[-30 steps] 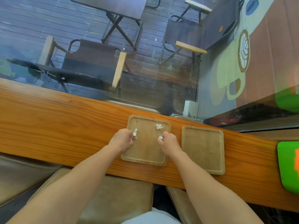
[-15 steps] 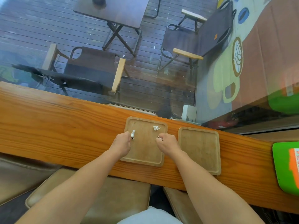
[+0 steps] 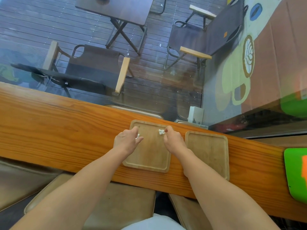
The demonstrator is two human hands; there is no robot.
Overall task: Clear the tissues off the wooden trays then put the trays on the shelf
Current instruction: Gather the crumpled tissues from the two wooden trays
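Head view: looks down at a long wooden bench (image 3: 49,127) set vs. a window; both bare forearms reach fwd over it.
Left tray (image 3: 147,156): square wooden tray w/ raised rim, flat on bench, near the window edge; both hands work over its far half.
Right tray (image 3: 207,151): same type, just beside left tray, narrow strip of bench between; surface bare, its near-left corner covered by right forearm.
Left hand (image 3: 127,141): over left rim of left tray, palm down, fingers (image 3: 138,140) curled narrow around a small white tissue scrap (image 3: 137,135); scrap only partly visible betw. fingers. Lifted or touching tray: cannot tell.
Right hand (image 3: 174,140): over far-right part of left tray; thumb + forefinger pinched narrow on a crumpled white tissue (image 3: 161,131). Tissue sits at tray surface near far rim; contact w/ tray cannot be confirmed.
Tissue pos.: both pieces within left tray outline, one at each hand, well apart.
White box (image 3: 196,114): small, upright, at far bench edge beyond the gap betw. trays.
Green object (image 3: 295,173): bright green w/ orange patch, on bench at far right, well apart from trays; cut off by frame.
Stools (image 3: 116,201): tan padded seats below near edge of bench.
Outside, through glass: dark deck boards, folding table (image 3: 116,9), two dark chairs (image 3: 93,70) w/ light wood armrests.
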